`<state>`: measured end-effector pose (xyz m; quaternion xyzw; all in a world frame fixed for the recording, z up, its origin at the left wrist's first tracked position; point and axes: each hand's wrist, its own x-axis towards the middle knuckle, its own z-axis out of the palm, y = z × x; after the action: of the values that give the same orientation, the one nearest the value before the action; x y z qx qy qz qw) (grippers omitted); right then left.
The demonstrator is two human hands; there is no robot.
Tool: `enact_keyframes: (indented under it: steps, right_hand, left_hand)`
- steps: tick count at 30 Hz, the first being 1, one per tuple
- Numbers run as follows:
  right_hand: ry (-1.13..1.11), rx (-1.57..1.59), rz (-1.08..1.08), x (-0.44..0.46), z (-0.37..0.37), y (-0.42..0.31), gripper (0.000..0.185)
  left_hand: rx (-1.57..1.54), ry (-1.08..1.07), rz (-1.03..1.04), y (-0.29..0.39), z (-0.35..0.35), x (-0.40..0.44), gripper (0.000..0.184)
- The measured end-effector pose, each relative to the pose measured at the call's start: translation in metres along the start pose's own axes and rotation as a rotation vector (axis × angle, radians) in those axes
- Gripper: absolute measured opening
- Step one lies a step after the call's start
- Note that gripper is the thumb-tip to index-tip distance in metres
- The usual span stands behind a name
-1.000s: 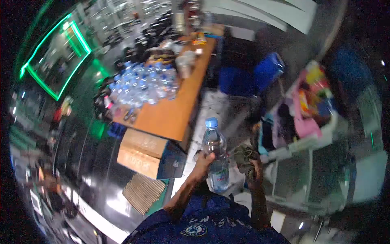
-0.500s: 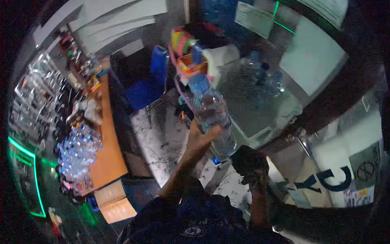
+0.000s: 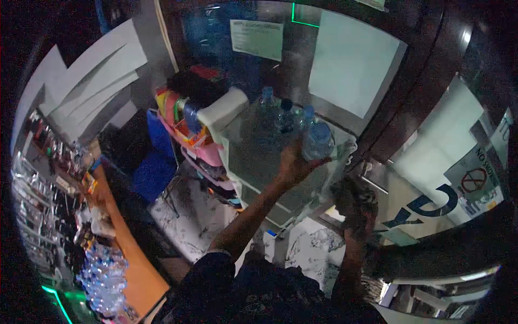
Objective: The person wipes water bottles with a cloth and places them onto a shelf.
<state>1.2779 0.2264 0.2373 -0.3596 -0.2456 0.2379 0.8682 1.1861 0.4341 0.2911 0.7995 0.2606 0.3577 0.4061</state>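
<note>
My left hand (image 3: 294, 164) is wrapped around a clear plastic water bottle (image 3: 318, 141) over the greyish top of a white-edged unit (image 3: 251, 156). Whether the bottle's base touches that top I cannot tell. Just beyond it stand several other bottles: a clear one with a blue cap (image 3: 267, 105), one with a dark cap (image 3: 285, 119) and another with a blue cap (image 3: 308, 116). Lower right, my right hand (image 3: 364, 208) is closed on a dark, crumpled cloth (image 3: 345, 191), beside the unit's near right corner. Its fingers are partly lost in shadow.
A rolled white item (image 3: 224, 108) and colourful bags (image 3: 186, 132) sit at the unit's left side. A blue chair (image 3: 154, 167) stands further left. Many clear bottles (image 3: 105, 278) crowd the orange-brown counter (image 3: 140, 281). Papers (image 3: 350, 62) hang on the glass behind.
The bottle in my left hand has moved away from my body, over the unit's top near the other bottles. My right hand keeps the dark cloth. The camera view has turned.
</note>
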Motion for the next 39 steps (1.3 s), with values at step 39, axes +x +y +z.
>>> enact_keyframes:
  steps: [39]
  right_hand:
    - [0.275,-0.297,-0.304,0.117,0.041,0.065,0.053]
  left_hand:
    - [0.469,-0.091,0.312,-0.04,0.049,0.033,0.084]
